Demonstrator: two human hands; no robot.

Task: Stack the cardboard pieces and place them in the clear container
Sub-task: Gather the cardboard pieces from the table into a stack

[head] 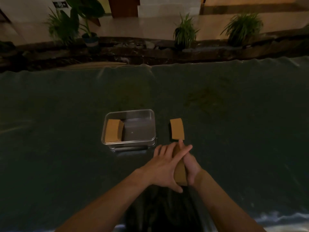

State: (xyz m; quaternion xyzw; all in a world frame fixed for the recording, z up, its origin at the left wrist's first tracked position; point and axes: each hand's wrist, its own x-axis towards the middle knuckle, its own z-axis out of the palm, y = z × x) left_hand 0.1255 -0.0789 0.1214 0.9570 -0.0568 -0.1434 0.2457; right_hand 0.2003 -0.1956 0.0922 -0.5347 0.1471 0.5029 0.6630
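On the left I see the clear container (128, 127) on the dark counter (234, 131), one cardboard stack (113, 130) already inside at its left end. Just right, a loose cardboard piece (177, 129) lies flat. Below it, my left hand (164, 168) and right hand (190, 168) press a cardboard bundle (180, 174) between them, fingers clamped on it.

No text, label, brand or number can be read anywhere in this dim view. The one sign in sight is a small dark wall plaque (59, 4) at the upper left, behind the leaves of a potted plant (87, 15); it carries pale marks, but they are too small and blurred to make out.
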